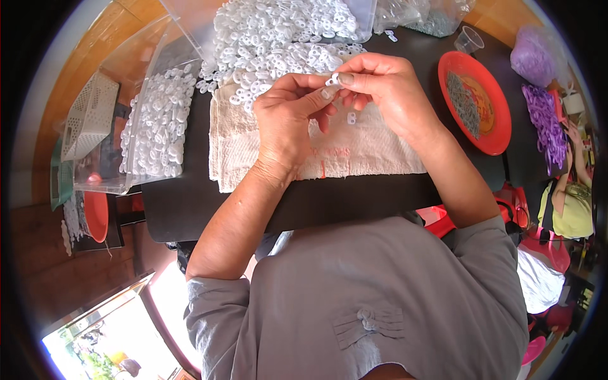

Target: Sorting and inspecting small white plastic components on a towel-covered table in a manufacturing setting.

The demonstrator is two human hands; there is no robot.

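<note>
Between my fingertips, over a folded beige towel (253, 149), is a small white plastic piece (332, 81) with a hole in it. My left hand (288, 117) pinches it from the left, thumb and forefinger together. From the right, the thumb and forefinger of my right hand (392, 88) close on the same piece. Just below the fingers, another white two-holed piece (351, 118) shows against the towel. A large heap of similar white pieces (278, 28) spills out of a clear bin onto the towel's far side. Whether anything else is inside my fingers is hidden.
On the right of the black table (209, 209) stands a red plate (500, 120) with thin grey metal pins (463, 104). A clear cup (468, 39) and purple pieces (544, 123) are near it. Left, another clear bin (101, 183) holds white pieces. A co-worker (570, 212) sits far right.
</note>
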